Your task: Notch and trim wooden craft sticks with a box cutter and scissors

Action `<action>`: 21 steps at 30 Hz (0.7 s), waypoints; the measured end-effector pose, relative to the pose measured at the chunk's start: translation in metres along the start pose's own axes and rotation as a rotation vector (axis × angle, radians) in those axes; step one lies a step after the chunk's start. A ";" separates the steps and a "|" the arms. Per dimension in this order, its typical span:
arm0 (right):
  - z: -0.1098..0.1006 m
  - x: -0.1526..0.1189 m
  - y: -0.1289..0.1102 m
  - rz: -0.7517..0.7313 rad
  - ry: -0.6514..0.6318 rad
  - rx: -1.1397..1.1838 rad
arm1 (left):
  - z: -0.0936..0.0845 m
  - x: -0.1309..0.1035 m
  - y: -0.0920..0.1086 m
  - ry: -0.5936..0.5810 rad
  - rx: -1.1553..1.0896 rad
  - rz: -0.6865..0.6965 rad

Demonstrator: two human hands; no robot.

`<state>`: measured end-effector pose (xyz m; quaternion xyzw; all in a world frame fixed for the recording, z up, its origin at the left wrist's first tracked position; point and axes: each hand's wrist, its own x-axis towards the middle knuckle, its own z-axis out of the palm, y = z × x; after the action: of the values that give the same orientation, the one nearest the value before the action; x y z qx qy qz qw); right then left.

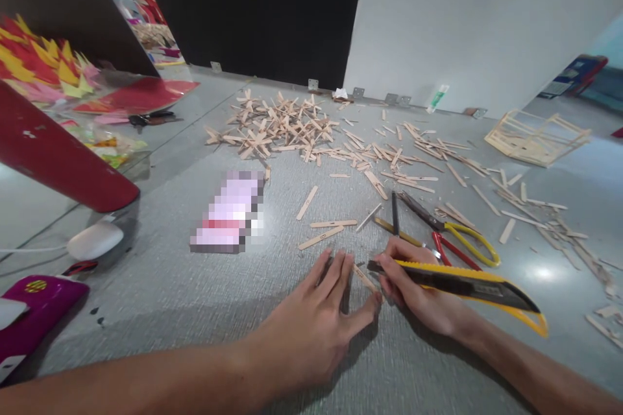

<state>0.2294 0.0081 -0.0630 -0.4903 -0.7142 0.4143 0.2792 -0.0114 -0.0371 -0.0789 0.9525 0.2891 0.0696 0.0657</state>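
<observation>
My right hand (413, 285) is closed around a yellow and black utility knife (467, 282), its front end pointing left toward a short wooden craft stick (365, 277). Between the forefinger and thumb of my left hand (321, 311), that stick is held flat against the grey surface, one end near each. Whether the blade touches the wood I cannot make out. Just beyond my left fingertips lie two more craft sticks (321, 237). Scissors with yellow handles (470, 243) and red-handled pliers (452, 251) rest beyond my right hand.
A pile of crossed wooden pieces (282, 126) and scattered sticks (365, 155) spread across the back. A stick frame (535, 139) stands far right. A phone-like pixelated rectangle (228, 211), white mouse (95, 240), red post (68, 149) and purple object (43, 311) are left.
</observation>
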 end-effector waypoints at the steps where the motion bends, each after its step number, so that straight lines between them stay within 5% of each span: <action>1: 0.000 0.000 0.000 -0.003 0.002 0.011 | 0.000 0.000 0.000 0.000 0.009 0.005; 12: 0.005 0.000 -0.003 -0.030 0.023 0.061 | 0.001 -0.002 0.004 0.095 0.168 -0.012; 21: 0.009 -0.002 0.003 -0.043 0.090 0.084 | -0.001 -0.001 0.004 0.354 0.196 0.146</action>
<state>0.2239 0.0042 -0.0698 -0.4806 -0.6934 0.4153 0.3402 -0.0098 -0.0411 -0.0771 0.9456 0.2319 0.2120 -0.0843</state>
